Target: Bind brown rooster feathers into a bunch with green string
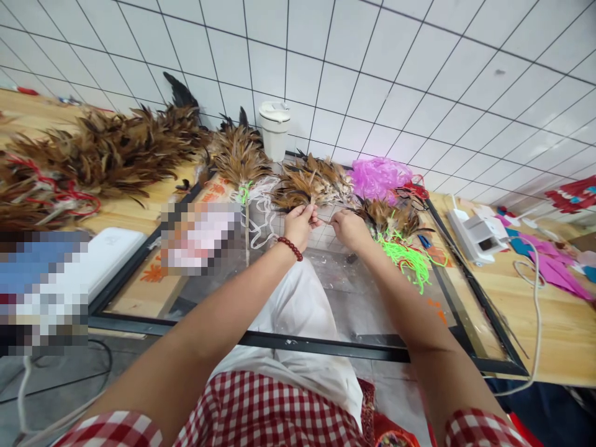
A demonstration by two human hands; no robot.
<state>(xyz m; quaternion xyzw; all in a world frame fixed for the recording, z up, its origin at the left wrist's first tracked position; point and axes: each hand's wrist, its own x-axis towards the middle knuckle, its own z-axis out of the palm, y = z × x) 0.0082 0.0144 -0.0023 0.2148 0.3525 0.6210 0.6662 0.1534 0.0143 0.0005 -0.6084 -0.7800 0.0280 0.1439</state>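
Note:
My left hand [300, 225], with a beaded bracelet on its wrist, is closed in a pinch at the base of a brown feather [311, 189]. Close by on the right, my right hand [350, 230] is closed with its fingertips together. A thin strand [325, 221] spans the small gap between both hands; I cannot make out its material. Just beyond them lies a heap of brown feathers [335, 177]. White string [261, 217] hangs loosely to the left, beside a feather bundle [239, 155] on a stick. Bright green string [407, 257] lies right of my right forearm.
A black-framed glass panel [298, 340] spans the work area. Large feather bundles [112, 146] lie left, near a white device [114, 248]. A lidded white cup [274, 133] and pink plastic [379, 177] stand by the tiled wall. A power strip [470, 233] with a cable sits right.

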